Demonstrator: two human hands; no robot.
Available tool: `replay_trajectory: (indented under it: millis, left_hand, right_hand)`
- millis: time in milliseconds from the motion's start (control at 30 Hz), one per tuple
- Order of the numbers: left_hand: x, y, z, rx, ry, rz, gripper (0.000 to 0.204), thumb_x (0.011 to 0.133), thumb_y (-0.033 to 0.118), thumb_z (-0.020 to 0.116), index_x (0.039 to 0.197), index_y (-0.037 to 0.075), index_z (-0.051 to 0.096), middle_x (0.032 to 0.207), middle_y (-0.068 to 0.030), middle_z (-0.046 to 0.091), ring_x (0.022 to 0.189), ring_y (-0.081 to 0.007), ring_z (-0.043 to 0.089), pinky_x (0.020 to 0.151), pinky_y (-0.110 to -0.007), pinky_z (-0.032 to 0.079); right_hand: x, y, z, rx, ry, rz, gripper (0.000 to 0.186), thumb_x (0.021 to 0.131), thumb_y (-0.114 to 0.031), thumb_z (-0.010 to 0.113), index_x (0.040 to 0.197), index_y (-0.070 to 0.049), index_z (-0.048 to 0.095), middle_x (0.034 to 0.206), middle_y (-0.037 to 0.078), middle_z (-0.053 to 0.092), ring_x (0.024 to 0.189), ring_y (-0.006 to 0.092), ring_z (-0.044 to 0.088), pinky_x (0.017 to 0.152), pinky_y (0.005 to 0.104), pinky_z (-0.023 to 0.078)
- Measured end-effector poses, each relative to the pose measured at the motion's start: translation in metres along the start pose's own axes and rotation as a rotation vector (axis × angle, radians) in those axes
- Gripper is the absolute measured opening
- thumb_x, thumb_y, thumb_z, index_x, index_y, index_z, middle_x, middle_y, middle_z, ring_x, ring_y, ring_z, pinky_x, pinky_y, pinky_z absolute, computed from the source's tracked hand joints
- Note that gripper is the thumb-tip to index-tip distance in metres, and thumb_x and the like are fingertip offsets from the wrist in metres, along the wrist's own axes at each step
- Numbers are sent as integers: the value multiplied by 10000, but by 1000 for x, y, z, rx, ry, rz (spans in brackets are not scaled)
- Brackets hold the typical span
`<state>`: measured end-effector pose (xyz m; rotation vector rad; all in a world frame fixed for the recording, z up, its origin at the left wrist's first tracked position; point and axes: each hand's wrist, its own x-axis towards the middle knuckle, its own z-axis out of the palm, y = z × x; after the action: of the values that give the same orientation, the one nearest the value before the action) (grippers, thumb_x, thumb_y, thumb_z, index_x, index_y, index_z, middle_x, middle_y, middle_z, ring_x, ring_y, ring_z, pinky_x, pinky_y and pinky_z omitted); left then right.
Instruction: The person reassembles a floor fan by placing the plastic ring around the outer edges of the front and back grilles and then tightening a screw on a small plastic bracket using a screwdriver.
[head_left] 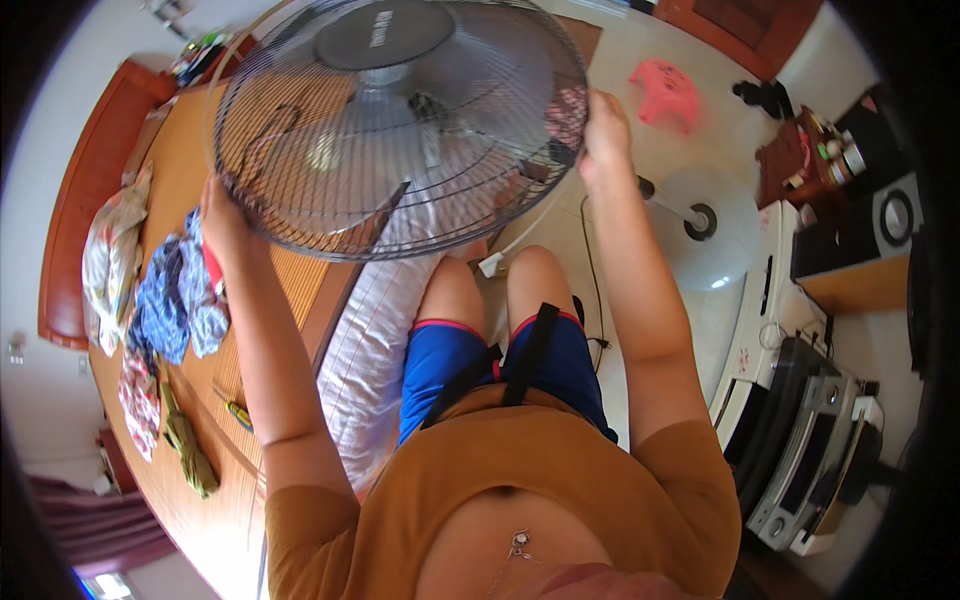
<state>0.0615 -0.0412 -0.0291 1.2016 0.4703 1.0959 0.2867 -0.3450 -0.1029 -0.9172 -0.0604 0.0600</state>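
Bed alongside; left hand and right hand curled around edges of fan guard

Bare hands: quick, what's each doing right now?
Left hand: holding the round dark-grey wire fan guard by its left edge.
Right hand: holding its right edge.

Person wears a brown short-slv. tee w/ a wide, round neckline, L sleeve & R sleeve both plain & ending abv. the elbows; L hand & R hand bare. Near side, a thin silver-col. chain w/ a small pendant shows inside the neckline. Farther off: bright blue shorts w/ narrow red trim at the leg hems, plus two flat blk. straps over the front, knees bare.
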Motion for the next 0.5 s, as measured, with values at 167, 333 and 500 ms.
replay_trajectory:
  millis: [167,333,500]
  left_hand:
    - [-18,-5,2,74,46,-33,303,895,120,401,1110,-57,518,1011,-118,593,883,-213,591,752,-302,496]
    - [-6,-6,-14,35,-8,-112,380,927,282,422,1154,-14,494,1043,-103,588,892,-213,587,787,-320,483]
    - [-24,7,16,-86,-69,-345,482,916,422,391,1170,26,496,1100,-116,577,987,-238,554,861,-368,451]
  right_hand:
    - [2,7,-21,33,31,48,188,898,-175,404,948,-17,491,760,84,563,561,167,547,405,297,448]
    - [-4,5,-16,-73,87,127,208,898,-239,416,970,-58,488,768,48,527,629,138,509,515,289,446]
    - [8,-4,-18,-367,-10,-63,231,894,-197,466,1059,-36,492,806,32,572,663,102,544,518,248,451]
